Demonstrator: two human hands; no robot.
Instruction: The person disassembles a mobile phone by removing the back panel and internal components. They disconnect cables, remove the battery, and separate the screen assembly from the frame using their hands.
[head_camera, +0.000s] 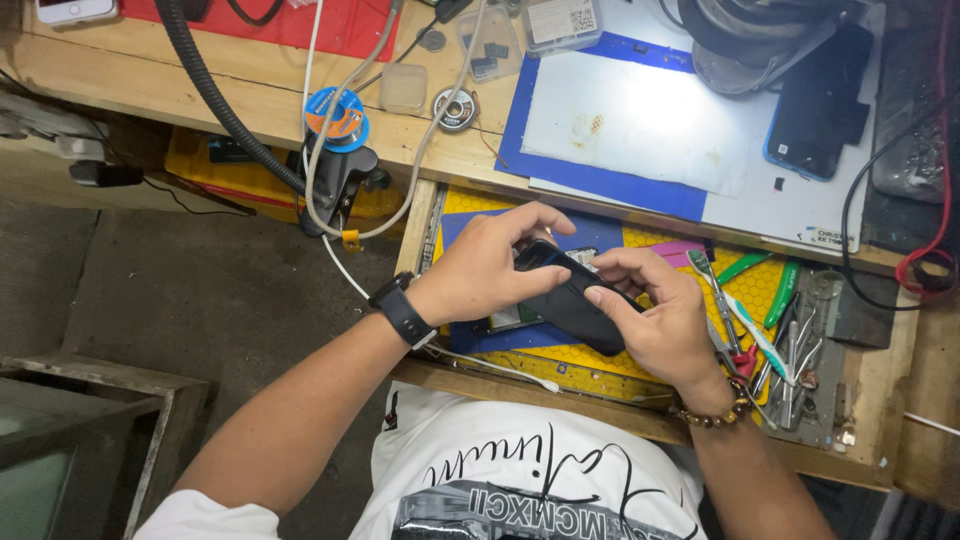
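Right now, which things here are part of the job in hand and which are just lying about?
In hand:
black phone, gripped by left hand and right hand
blue mat under it

Lying about:
pliers and tweezers
solder spool
second phone on the bench
white cloth

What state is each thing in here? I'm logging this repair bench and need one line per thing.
Left hand: gripping the upper end of the black phone.
Right hand: holding the phone's lower side.
Black phone: held tilted above the drawer.
Drawer: pulled open, tools inside.
Second dark phone: lying flat on the bench, screen dark.
Solder spool: lying flat on the bench edge.
Green-handled tools: lying in the drawer.
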